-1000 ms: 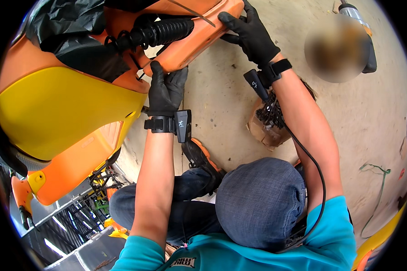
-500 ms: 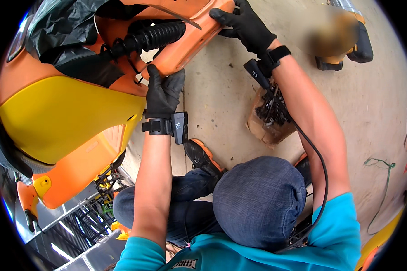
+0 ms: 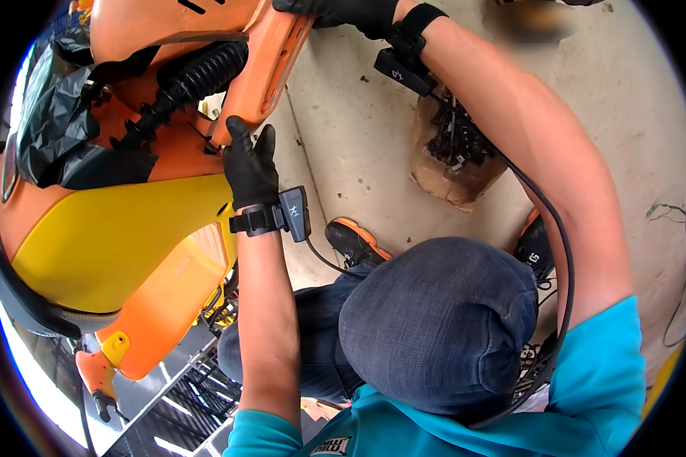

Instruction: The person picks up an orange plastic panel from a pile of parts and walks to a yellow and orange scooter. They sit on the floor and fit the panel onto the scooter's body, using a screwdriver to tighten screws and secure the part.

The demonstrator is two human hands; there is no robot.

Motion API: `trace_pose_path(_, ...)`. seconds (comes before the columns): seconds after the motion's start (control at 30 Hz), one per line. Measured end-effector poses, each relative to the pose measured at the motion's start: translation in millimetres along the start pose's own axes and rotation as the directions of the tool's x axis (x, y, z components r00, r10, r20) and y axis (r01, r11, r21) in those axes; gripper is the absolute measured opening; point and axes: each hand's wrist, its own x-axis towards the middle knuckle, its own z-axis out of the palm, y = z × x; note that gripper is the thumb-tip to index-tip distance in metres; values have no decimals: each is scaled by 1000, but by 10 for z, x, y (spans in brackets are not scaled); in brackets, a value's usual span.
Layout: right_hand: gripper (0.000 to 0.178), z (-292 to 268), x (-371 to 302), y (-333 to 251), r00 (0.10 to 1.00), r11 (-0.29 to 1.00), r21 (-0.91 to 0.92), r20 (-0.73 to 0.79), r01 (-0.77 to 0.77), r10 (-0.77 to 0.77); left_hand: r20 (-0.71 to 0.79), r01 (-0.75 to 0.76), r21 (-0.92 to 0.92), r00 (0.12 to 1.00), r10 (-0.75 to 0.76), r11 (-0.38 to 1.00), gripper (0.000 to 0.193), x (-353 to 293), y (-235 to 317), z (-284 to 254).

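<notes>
A long, slotted orange plastic cover (image 3: 263,68) runs along the right side of an orange-and-yellow vehicle body. At its far end my right hand (image 3: 351,15), in a black glove, is closed on the cover's edge; the top of the picture cuts part of this hand off. My left hand (image 3: 251,167), also in a black glove, is at the cover's near end. Its thumb and a finger stand apart, the fingertips against or just beside the cover. Left of the cover sits a black coil-spring shock absorber (image 3: 183,91). Black plastic sheeting (image 3: 53,114) drapes over the body beyond it.
A yellow side panel (image 3: 129,244) and an orange lower panel (image 3: 168,297) are at the left. On the concrete floor stands an open cardboard box (image 3: 453,183) of small black parts. A cable (image 3: 560,244) runs along my right arm. Black racking (image 3: 198,404) is at the lower left.
The view has shifted; the vehicle, box and cover sit differently in the picture. My left hand's fingers have spread from around the cover's near end. My right hand stays on the far end.
</notes>
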Motion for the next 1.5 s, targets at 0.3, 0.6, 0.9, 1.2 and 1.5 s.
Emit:
trace_pose_path(0.3, 76, -43, -54, -58, 1000, 999, -19, 3, 29, -29, -70, -188, 200, 976, 205, 962, 71, -103, 232, 214)
trace_pose_path(0.6, 83, 65, -89, -198, 962, 943, 193, 15, -271, 273, -87, -151, 249, 980, 177, 957, 66, -34, 256, 74)
trace_pose_path(0.9, 85, 62, -46, -21, 995, 996, -76, -96, -40, 32, -121, -124, 278, 979, 163, 953, 43, -48, 261, 103)
trace_pose_path(1.2, 82, 70, -54, -21, 995, 985, 144, -9, -93, 95, -99, -169, 245, 975, 198, 955, 43, -101, 290, 162)
trace_pose_path(1.5, 79, 73, -79, -62, 965, 948, 225, -81, -225, 248, -106, -152, 270, 977, 186, 951, 42, -103, 300, 179)
